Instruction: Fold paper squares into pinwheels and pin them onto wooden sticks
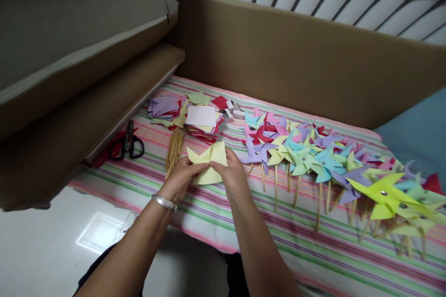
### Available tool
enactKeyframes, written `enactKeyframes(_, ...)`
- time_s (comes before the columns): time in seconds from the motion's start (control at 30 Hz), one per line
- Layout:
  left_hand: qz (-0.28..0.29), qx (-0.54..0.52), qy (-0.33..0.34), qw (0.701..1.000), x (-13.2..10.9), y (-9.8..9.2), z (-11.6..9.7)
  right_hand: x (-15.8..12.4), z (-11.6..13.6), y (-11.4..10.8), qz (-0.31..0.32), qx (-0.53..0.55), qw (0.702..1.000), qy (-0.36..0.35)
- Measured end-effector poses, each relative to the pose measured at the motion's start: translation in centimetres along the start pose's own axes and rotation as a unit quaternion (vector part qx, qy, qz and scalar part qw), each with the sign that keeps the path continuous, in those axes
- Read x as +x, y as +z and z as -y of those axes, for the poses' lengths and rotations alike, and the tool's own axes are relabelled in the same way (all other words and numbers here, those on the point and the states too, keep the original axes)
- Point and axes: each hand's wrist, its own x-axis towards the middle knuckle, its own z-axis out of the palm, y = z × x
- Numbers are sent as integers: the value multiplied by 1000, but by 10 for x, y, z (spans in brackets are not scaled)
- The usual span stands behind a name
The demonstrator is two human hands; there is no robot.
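Both hands hold one pale yellow paper square [210, 161] with cut, folded-up corners, just above the striped cloth [244, 222]. My left hand [181, 178], with a silver bracelet at the wrist, pinches its left side. My right hand [232, 175] grips its right side, fingers on the centre fold. A bundle of wooden sticks [174, 148] lies just beyond my left hand. Stacks of coloured paper squares [188, 113] sit further back.
A long row of finished paper pinwheels [313, 160] on sticks runs along the right of the cloth. Black scissors [129, 145] lie at the left beside the brown cushion edge [104, 102]. A brown padded wall stands behind. White floor shows at the lower left.
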Motion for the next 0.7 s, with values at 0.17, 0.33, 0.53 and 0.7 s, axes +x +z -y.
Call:
enactKeyframes(0.17,-38,-12,-4,999,1,-1,0,-1,0,3,-4,51,998,23)
enactKeyframes(0.33,-59,-6,2,998,2,0,0,-3,-2,9,5,49,999,24)
enactKeyframes(0.53,-105,14,1,994,6,-16,-19,-7,-3,5,19,-52,997,-48)
enactKeyframes(0.7,-114,16,6,993,2,-28,-40,-17,6,-1,103,-273,920,-262)
